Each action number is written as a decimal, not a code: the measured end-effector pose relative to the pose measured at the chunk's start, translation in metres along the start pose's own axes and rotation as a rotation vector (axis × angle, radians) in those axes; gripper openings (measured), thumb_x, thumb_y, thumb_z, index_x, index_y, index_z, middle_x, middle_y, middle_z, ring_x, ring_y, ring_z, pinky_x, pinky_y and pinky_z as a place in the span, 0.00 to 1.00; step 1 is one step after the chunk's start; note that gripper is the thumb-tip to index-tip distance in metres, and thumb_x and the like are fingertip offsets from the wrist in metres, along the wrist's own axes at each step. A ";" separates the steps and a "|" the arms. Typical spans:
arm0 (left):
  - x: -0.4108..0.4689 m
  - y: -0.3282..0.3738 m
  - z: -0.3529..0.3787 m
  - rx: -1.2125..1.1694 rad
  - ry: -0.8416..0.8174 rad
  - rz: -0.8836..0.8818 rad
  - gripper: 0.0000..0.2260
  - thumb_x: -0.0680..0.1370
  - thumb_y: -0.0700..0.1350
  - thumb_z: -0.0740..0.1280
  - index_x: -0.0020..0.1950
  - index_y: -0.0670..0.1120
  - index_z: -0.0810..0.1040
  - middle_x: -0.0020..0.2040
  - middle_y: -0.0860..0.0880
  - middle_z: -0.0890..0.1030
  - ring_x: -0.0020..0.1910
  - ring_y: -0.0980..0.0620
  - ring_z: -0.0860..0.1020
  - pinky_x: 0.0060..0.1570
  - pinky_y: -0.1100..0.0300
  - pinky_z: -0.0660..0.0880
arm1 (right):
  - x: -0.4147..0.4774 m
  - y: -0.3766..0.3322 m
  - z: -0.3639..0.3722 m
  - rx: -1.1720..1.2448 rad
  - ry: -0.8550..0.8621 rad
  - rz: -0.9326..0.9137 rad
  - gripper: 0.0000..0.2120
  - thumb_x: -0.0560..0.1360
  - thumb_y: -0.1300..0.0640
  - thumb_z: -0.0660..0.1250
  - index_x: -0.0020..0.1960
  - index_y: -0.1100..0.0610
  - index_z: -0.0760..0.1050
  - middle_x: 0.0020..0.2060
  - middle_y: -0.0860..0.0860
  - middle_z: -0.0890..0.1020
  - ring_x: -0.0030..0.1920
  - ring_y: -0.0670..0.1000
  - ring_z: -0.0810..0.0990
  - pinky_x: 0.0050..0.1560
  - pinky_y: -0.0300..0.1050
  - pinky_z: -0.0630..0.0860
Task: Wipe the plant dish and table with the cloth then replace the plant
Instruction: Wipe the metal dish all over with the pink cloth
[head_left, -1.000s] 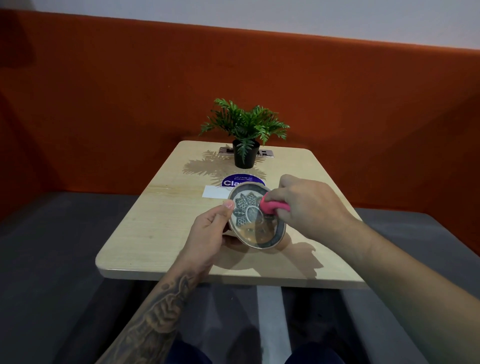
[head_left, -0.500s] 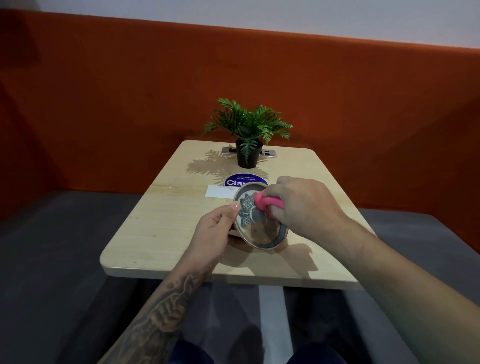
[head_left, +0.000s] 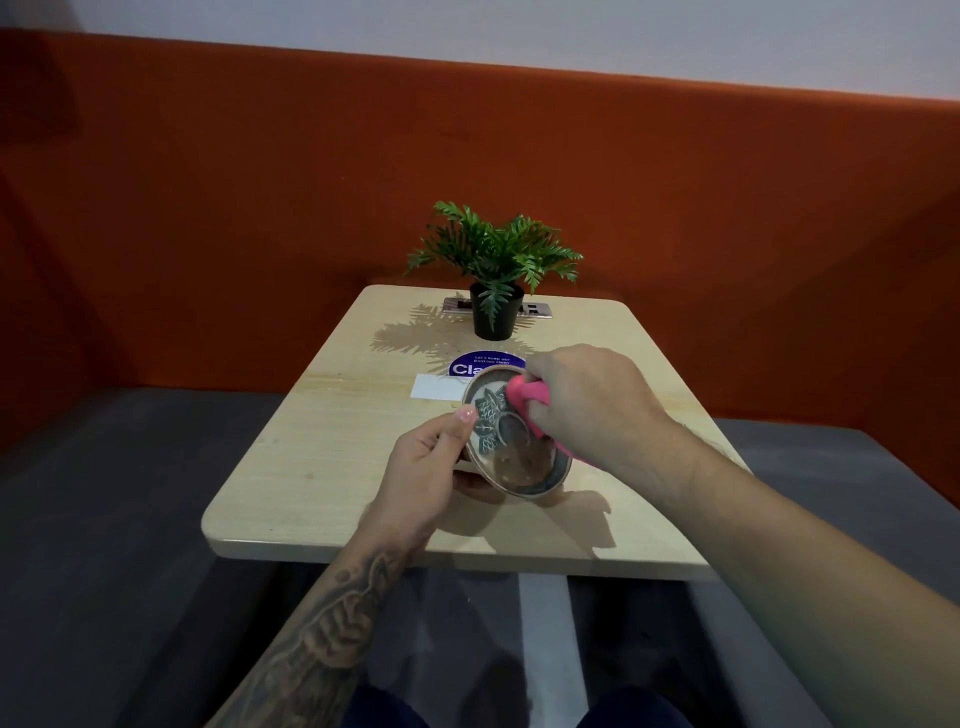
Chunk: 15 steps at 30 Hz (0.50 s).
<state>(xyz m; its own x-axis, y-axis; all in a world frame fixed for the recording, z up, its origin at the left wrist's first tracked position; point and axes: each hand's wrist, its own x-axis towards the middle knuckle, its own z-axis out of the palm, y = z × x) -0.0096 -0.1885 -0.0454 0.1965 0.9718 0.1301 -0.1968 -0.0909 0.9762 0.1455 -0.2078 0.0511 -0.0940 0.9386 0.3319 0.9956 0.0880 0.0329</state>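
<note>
A round brown plant dish (head_left: 511, 457) with a grey leaf pattern is tilted up above the middle of the wooden table (head_left: 311, 457). My left hand (head_left: 423, 475) grips its left rim, thumb on the face and fingers underneath. My right hand (head_left: 592, 402) holds a pink cloth (head_left: 524, 395) bunched in its fingers and presses it against the dish's upper right part. The green plant (head_left: 496, 260) in a black pot stands on the table's far end, apart from the dish.
A blue round sticker (head_left: 475, 362) and a white card (head_left: 434, 388) lie on the table behind the dish. A socket strip (head_left: 537, 309) sits behind the pot. An orange padded bench back surrounds the table; grey seats lie on both sides.
The cloth has moved up and to the left across the dish's face. The dish has tilted a little more toward me; the plant has stayed put.
</note>
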 end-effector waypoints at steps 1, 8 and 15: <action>0.001 -0.001 0.000 0.008 0.013 0.001 0.17 0.81 0.52 0.62 0.48 0.43 0.86 0.46 0.39 0.87 0.48 0.38 0.84 0.52 0.31 0.78 | -0.001 0.002 -0.001 -0.031 -0.039 0.023 0.08 0.79 0.49 0.65 0.53 0.51 0.79 0.41 0.50 0.78 0.41 0.53 0.72 0.38 0.45 0.65; -0.001 0.000 0.002 0.041 -0.015 0.005 0.17 0.83 0.49 0.61 0.51 0.40 0.85 0.47 0.39 0.87 0.50 0.35 0.83 0.51 0.35 0.80 | -0.001 -0.002 -0.002 -0.009 -0.116 0.024 0.10 0.78 0.52 0.68 0.58 0.51 0.77 0.44 0.50 0.81 0.42 0.52 0.74 0.38 0.45 0.71; -0.002 0.001 0.002 0.025 -0.080 0.019 0.19 0.81 0.52 0.62 0.50 0.36 0.83 0.46 0.33 0.84 0.46 0.34 0.84 0.46 0.34 0.81 | -0.002 -0.009 0.003 0.277 -0.014 -0.131 0.06 0.77 0.51 0.68 0.53 0.48 0.77 0.45 0.48 0.83 0.47 0.52 0.78 0.46 0.53 0.79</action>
<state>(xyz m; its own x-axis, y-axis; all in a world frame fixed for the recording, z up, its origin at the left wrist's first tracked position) -0.0083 -0.1906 -0.0446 0.2689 0.9496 0.1612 -0.1774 -0.1157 0.9773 0.1371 -0.2092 0.0475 -0.2236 0.9177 0.3285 0.9377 0.2944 -0.1844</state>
